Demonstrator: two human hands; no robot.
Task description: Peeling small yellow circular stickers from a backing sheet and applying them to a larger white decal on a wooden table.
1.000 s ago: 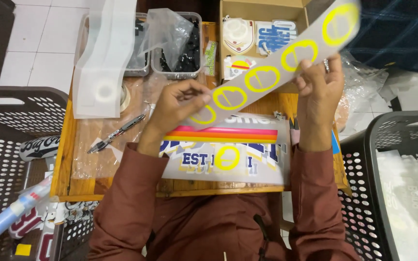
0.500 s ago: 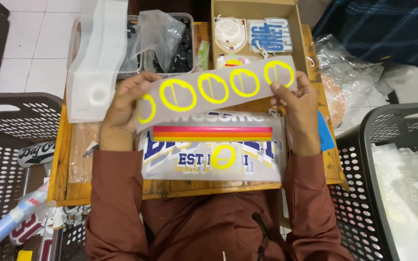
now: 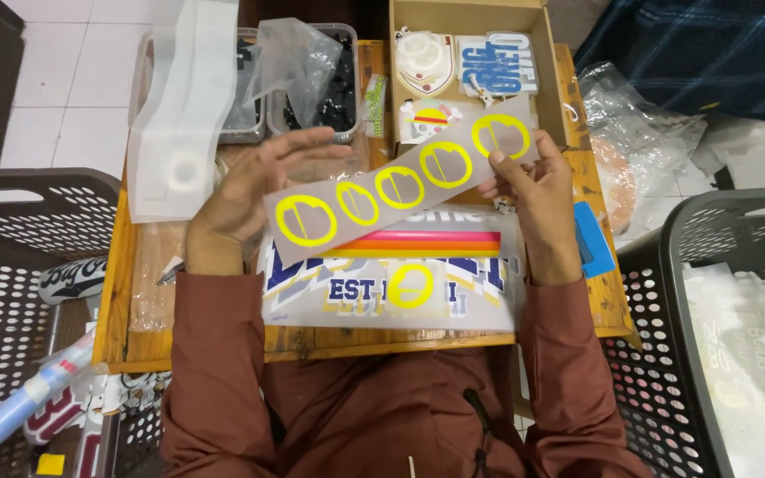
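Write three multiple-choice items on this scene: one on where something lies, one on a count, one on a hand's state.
1. Where does the cardboard box of patches sit?
A. at the table's far edge
B. in the right basket
C. on the person's lap

2. How many yellow rings show on the grey strip?
A. three
B. five
C. eight

3. What is the left hand doing?
A. gripping a pen
B. closed in a fist
C. open, fingers spread behind the strip's left end

Answers: 1 A, the box stands at the far side of the wooden table. 2 B, five rings run along the strip. 3 C, the palm is open while the right hand pinches the strip's other end.
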